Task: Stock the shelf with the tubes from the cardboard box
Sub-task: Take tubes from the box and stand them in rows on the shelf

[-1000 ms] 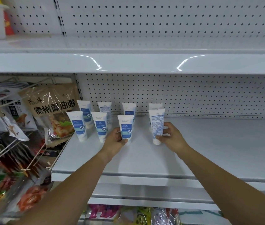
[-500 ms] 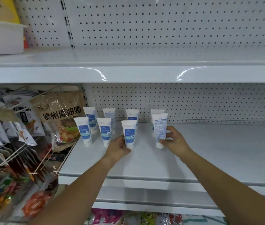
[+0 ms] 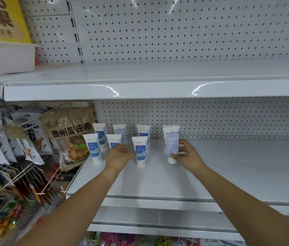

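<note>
Reaching over the front lip of a white metal shelf [image 3: 158, 185], a person is working with both bare arms stretched out toward two short rows of white squeeze tubes with blue labels, all standing cap-down near the shelf's left end. The right hand [image 3: 187, 156] is wrapping thumb and fingers around the rightmost front tube [image 3: 171, 141], whose small-print back panel is facing outward; its cap is sitting on the shelf, and another tube is standing just behind it, mostly hidden. The left hand [image 3: 119, 154] is curling loosely beside the third front tube [image 3: 140, 150], thumb tip touching or nearly touching its left edge, fingers half bent and spread, gripping nothing that I can make out. Partly hidden behind that hand, the second front tube [image 3: 114, 142] is standing, and the leftmost front tube [image 3: 92, 146] is standing clear at the row's end. Three more tubes are lining up against the white pegboard back panel [image 3: 228, 118]. Left of the shelf, a brown snack bag with bold Chinese lettering [image 3: 69, 132] is hanging among other packets on wire hooks. Above, an upper white shelf [image 3: 158, 87] is catching glare, with a white plastic bin [image 3: 5, 57] sitting at its left end.
</note>
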Motion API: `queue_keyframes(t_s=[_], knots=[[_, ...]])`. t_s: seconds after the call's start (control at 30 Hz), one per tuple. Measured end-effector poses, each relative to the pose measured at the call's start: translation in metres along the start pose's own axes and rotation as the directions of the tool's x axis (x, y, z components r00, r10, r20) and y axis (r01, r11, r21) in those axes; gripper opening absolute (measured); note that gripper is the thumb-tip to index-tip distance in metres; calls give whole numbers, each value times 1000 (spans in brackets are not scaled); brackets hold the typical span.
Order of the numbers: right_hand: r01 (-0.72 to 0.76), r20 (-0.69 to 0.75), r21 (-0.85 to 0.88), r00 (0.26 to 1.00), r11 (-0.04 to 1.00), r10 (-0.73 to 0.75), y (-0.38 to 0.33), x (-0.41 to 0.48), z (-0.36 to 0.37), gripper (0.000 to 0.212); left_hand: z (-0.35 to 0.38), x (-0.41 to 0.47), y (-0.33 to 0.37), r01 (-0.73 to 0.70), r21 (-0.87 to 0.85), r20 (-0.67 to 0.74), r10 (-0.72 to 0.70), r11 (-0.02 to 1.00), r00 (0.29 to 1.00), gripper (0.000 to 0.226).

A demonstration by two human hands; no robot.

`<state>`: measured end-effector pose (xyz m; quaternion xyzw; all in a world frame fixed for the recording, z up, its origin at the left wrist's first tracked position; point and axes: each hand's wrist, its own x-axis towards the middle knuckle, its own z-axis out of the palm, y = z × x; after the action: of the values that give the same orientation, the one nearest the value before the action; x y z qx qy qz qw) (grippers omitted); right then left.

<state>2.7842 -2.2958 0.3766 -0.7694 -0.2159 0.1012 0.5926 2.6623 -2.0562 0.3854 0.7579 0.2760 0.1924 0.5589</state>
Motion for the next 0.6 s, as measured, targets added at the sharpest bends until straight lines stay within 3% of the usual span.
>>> queue_keyframes(t_s=[0.2, 0.4, 0.6], knots=[[-5, -15, -7, 1000, 1000, 5, 0, 1, -1, 51, 4, -7, 27, -126, -107, -82, 118, 986, 990, 26], [11, -12, -12, 1000, 1000, -11, 3, 1, -1, 49, 21, -1, 62, -213, -151, -48, 208, 965, 977, 29], [13, -17, -12, 1000, 1000, -14, 4, -1, 0, 49, 44, -1, 81, -264, -184, 94, 285, 947, 954, 38]])
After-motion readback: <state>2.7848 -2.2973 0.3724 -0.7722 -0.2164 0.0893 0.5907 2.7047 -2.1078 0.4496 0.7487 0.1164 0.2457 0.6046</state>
